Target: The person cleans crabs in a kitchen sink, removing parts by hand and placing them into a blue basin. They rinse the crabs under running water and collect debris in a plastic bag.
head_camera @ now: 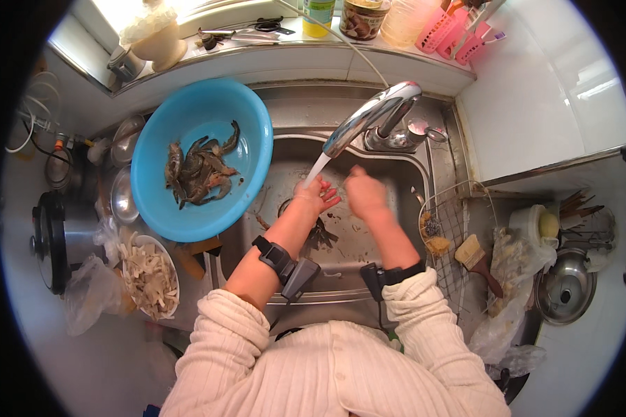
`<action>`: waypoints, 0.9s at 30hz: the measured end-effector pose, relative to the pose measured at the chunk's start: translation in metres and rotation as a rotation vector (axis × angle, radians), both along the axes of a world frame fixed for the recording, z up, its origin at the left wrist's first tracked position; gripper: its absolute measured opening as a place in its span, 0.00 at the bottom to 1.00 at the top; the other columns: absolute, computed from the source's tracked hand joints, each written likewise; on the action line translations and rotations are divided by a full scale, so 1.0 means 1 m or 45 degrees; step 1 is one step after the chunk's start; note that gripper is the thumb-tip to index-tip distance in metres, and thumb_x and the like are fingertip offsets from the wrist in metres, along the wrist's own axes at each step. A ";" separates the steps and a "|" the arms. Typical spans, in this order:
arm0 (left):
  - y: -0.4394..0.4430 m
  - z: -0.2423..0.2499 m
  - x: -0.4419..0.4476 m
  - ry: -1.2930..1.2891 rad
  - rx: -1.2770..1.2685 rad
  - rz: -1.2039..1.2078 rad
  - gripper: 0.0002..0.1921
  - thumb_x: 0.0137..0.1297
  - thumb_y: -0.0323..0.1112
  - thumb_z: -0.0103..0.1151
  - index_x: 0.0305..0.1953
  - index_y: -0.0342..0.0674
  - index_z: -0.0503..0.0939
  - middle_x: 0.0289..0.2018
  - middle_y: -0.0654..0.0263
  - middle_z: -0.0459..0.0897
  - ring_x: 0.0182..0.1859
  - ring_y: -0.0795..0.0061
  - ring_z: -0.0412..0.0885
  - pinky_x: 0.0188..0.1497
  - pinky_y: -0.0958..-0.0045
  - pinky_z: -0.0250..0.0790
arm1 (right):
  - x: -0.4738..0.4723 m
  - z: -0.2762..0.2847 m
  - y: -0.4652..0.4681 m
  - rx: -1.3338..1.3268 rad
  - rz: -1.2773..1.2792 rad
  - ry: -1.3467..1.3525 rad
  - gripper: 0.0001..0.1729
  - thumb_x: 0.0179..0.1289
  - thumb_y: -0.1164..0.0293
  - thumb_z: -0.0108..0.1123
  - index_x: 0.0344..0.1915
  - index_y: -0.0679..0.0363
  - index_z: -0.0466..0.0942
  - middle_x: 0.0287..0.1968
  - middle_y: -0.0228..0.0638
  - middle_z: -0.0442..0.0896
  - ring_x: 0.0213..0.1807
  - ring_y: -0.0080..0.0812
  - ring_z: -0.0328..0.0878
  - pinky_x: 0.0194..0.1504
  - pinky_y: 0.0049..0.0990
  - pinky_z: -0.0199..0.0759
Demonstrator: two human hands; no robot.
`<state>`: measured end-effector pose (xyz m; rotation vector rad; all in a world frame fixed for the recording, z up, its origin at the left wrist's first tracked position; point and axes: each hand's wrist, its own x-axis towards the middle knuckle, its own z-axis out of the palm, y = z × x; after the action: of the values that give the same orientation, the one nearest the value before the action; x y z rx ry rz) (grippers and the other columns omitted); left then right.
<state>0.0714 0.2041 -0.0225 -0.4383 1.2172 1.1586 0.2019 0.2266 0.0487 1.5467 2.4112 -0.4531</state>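
Observation:
Water runs from the chrome faucet [371, 118] onto my left hand [313, 191], whose fingers are spread with nothing visible in them. My right hand [365, 195] hangs over the sink's right half, blurred and bent inward; its palm side is hidden. Below both hands is the stainless steel sink [381, 250], with dark shrimp scraps [322, 234] and small bits of debris on its bottom. To the left, a blue plastic basin [154, 172] overlaps the sink edge. Several raw shrimp [201, 169] lie heaped inside it.
A bowl of pale cut strips [148, 273] and a lidded pot [57, 242] stand at left. On the right are a wire rack [456, 208], a wood-handled brush [479, 265] and a metal lid [566, 286]. Scissors [271, 25] lie on the windowsill.

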 end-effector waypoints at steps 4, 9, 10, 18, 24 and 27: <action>-0.012 -0.038 -0.025 0.058 -0.076 0.201 0.08 0.68 0.31 0.46 0.46 0.40 0.72 0.41 0.55 0.71 0.47 0.52 0.71 0.54 0.30 0.65 | 0.019 0.046 0.033 0.201 -0.214 -0.032 0.21 0.59 0.64 0.65 0.47 0.68 0.77 0.72 0.57 0.55 0.55 0.53 0.79 0.53 0.46 0.75; -0.032 -0.029 -0.021 0.270 -0.143 -0.080 0.13 0.64 0.39 0.50 0.46 0.39 0.74 0.44 0.55 0.71 0.52 0.53 0.67 0.61 0.22 0.46 | 0.043 0.049 0.068 0.425 -0.482 -0.056 0.32 0.63 0.57 0.63 0.57 0.70 0.69 0.75 0.60 0.43 0.56 0.54 0.78 0.54 0.47 0.75; -0.042 -0.019 -0.020 0.294 -0.147 -0.035 0.11 0.64 0.35 0.51 0.45 0.39 0.74 0.43 0.55 0.72 0.52 0.54 0.68 0.59 0.27 0.55 | 0.040 0.062 0.066 0.352 -0.599 -0.062 0.34 0.63 0.56 0.63 0.58 0.70 0.68 0.76 0.60 0.41 0.55 0.53 0.79 0.53 0.47 0.75; -0.104 -0.022 -0.036 0.131 -0.086 0.340 0.08 0.63 0.19 0.54 0.43 0.35 0.73 0.37 0.61 0.76 0.32 0.69 0.75 0.33 0.72 0.76 | 0.024 0.046 0.038 0.446 -0.441 0.139 0.32 0.61 0.57 0.64 0.57 0.68 0.69 0.70 0.59 0.54 0.53 0.55 0.79 0.51 0.47 0.76; -0.123 0.009 -0.049 0.176 -0.043 0.175 0.07 0.69 0.33 0.59 0.37 0.39 0.74 0.28 0.68 0.75 0.19 0.83 0.60 0.17 0.81 0.50 | -0.002 0.009 -0.011 0.241 0.079 0.604 0.14 0.61 0.64 0.62 0.41 0.62 0.82 0.45 0.52 0.78 0.45 0.53 0.81 0.47 0.45 0.75; -0.145 -0.014 -0.064 0.136 0.024 0.239 0.21 0.63 0.51 0.65 0.29 0.42 0.67 0.19 0.76 0.60 0.16 0.86 0.52 0.15 0.79 0.42 | -0.010 -0.030 -0.013 -0.063 0.097 0.541 0.12 0.60 0.65 0.63 0.38 0.61 0.85 0.39 0.49 0.84 0.44 0.52 0.81 0.47 0.42 0.75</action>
<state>0.0071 0.0593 -0.0367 -0.4894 1.2769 1.3670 0.1917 0.2140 0.0191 1.4491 2.7281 -0.8965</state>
